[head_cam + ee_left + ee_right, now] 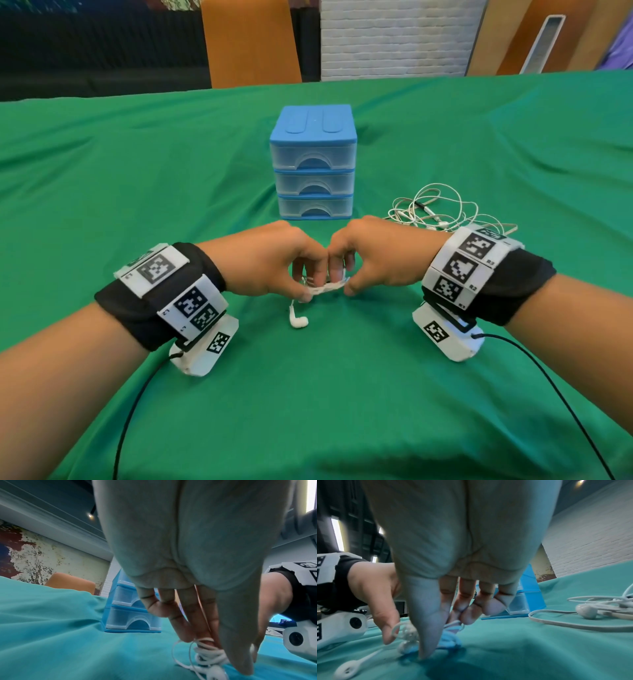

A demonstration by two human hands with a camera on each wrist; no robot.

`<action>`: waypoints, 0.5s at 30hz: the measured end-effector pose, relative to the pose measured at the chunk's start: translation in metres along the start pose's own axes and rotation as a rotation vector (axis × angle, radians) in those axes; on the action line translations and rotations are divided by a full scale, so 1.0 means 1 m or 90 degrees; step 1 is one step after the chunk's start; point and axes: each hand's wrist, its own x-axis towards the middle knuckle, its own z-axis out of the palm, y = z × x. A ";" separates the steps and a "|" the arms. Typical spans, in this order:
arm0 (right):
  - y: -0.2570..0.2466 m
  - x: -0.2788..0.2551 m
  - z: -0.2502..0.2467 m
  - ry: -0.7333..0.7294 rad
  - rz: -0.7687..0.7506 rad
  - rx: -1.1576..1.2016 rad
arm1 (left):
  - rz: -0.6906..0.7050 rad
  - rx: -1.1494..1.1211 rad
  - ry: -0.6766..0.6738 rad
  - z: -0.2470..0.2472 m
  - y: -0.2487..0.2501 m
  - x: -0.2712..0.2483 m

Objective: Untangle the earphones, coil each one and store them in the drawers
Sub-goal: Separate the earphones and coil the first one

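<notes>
Left hand (270,262) and right hand (373,258) both pinch 1 coiled white earphone (323,286) over the green counter (342,394), before the 3-drawer blue organizer (313,162); tangled earphones (435,209) lie right.

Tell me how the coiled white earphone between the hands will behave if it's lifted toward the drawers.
The coiled earphone, pinched by left hand and right hand, is thin cord, so probably floppy and light. Its loops look loose in the left wrist view and may spring open if released. One earbud trails on the green cloth and would likely dangle.
</notes>
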 end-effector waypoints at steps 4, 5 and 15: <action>-0.003 -0.004 -0.001 -0.052 0.000 -0.024 | 0.000 0.029 -0.021 0.000 0.001 -0.003; -0.004 -0.005 -0.002 -0.055 0.000 -0.017 | 0.006 0.030 -0.018 0.001 0.001 -0.003; 0.003 0.000 -0.008 0.078 0.064 0.059 | 0.010 -0.029 0.093 -0.006 -0.002 -0.002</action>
